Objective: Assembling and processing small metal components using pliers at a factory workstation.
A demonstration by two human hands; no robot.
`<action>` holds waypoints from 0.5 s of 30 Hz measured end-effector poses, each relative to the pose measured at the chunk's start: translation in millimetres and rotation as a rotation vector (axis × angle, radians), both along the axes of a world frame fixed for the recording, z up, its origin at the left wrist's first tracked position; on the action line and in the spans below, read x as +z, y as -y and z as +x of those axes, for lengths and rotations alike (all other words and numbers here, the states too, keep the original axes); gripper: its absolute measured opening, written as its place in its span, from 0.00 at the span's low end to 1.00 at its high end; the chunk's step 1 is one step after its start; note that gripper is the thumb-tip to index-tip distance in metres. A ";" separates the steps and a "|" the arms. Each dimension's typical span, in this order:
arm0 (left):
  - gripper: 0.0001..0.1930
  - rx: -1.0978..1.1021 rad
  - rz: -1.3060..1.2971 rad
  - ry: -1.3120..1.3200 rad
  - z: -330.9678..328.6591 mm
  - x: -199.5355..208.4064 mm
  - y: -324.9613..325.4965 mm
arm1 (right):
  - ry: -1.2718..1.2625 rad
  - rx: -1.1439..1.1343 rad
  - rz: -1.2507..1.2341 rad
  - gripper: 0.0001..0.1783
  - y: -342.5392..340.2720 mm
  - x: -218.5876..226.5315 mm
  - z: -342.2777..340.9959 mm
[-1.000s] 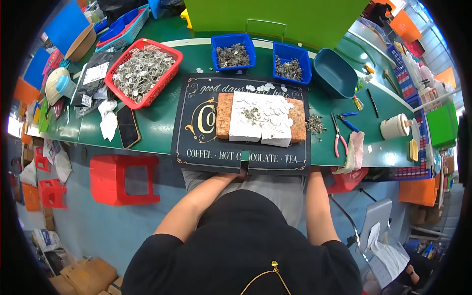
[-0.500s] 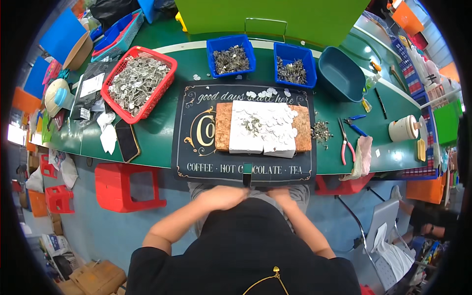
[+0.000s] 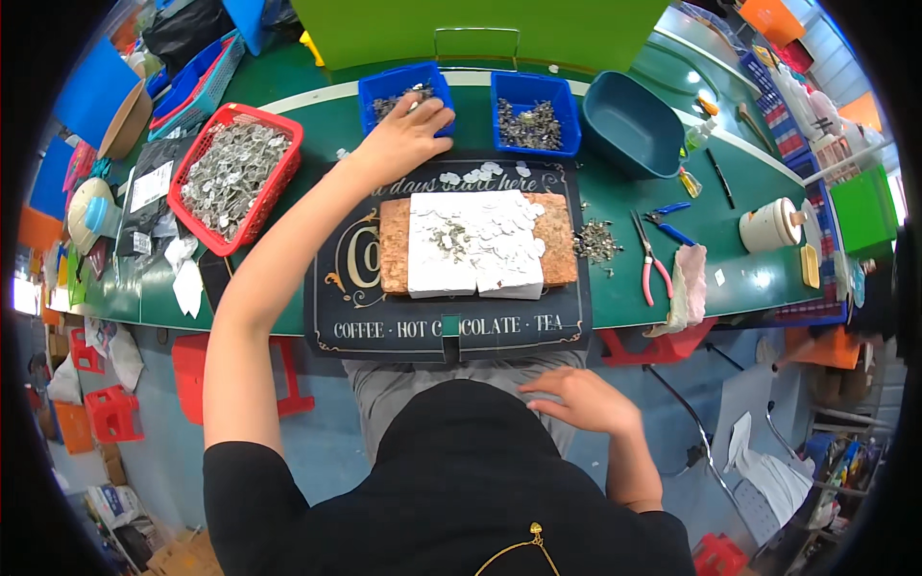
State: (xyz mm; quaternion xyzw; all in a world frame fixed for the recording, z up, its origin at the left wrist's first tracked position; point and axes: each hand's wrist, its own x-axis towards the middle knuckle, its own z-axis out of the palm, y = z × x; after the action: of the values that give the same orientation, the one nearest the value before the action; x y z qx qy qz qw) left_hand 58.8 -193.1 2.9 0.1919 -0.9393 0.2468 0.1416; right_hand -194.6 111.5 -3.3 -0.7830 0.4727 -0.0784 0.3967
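Observation:
My left hand (image 3: pixel 408 136) reaches over the front of the left blue bin (image 3: pixel 440 75), its fingers spread above small metal pieces (image 3: pixel 387 106). I see nothing held in it. My right hand (image 3: pixel 584 398) hovers by my lap with fingers stretched out and nothing in it. Between my hands and the bins, a speckled brown block (image 3: pixel 395 248) lies on a black printed mat (image 3: pixel 336 312). White covering (image 3: pixel 442 276) wraps the block's middle. Flat white discs (image 3: pixel 519 248) lie over its right part, and a small heap of metal pieces (image 3: pixel 449 237) sits left of them.
A second blue bin (image 3: pixel 569 144) holds more metal pieces; a teal tub (image 3: pixel 629 144) stands beside it. At left is a red basket (image 3: pixel 288 158) of metal pieces. Pink-handled pliers (image 3: pixel 646 264), blue-handled cutters (image 3: pixel 670 228), a cloth (image 3: pixel 687 288) and a white jar (image 3: pixel 768 226) lie right.
My left hand has moved from my lap up and forward to the left blue bin. My right hand has shifted right and lifted off my lap. The whole view has shifted slightly.

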 end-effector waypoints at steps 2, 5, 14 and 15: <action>0.08 -0.012 -0.016 0.074 1.9 -15.4 16.4 | 0.163 -0.020 0.063 0.15 9.7 34.3 -15.9; 0.08 0.018 -0.015 0.065 2.5 -14.5 21.4 | 0.300 -0.317 0.163 0.15 25.8 65.1 -50.3; 0.03 0.088 0.418 -0.644 16.3 28.6 -79.8 | -0.660 -0.887 -0.822 0.22 66.0 -40.6 -99.1; 0.04 0.114 0.773 -0.841 17.6 25.9 -100.1 | -0.671 -0.914 -0.782 0.22 61.6 -43.9 -97.5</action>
State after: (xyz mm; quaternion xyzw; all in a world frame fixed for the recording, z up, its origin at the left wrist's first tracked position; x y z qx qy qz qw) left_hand 76.4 -93.0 28.9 0.3615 -0.8124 -0.2048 0.4091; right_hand -292.1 49.9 -47.1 -0.5726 0.7896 -0.1562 -0.1556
